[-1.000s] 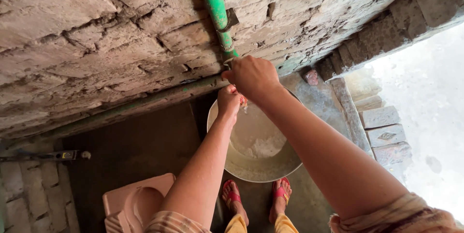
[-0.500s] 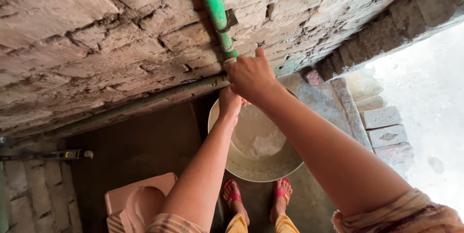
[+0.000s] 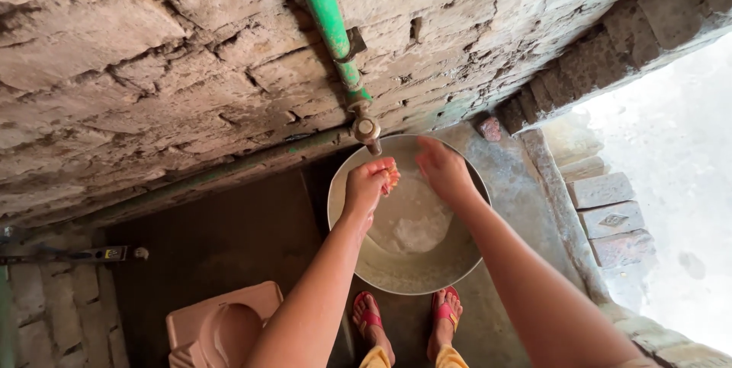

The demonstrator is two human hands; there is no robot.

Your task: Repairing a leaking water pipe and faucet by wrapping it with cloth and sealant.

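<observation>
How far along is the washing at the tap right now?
Done: the metal basin under the tap already holds foamy water. In hand: the left hand grips a small orange item over the basin, with the right hand open beside it. Left: no water visibly runs, and the item is not set down.

The metal basin (image 3: 381, 273) is round, wide and shallow, with a dull grey-silver finish. It sits upright on the ground close to the brick wall, directly below the tap (image 3: 367, 130). Its bottom holds a shallow layer of pale, cloudy water. The left hand (image 3: 367, 186) is closed around a small orange-pink item (image 3: 392, 177), possibly a scrubber or cloth; the view is too small to confirm. This item is over the far part of the basin, just below the tap.
</observation>
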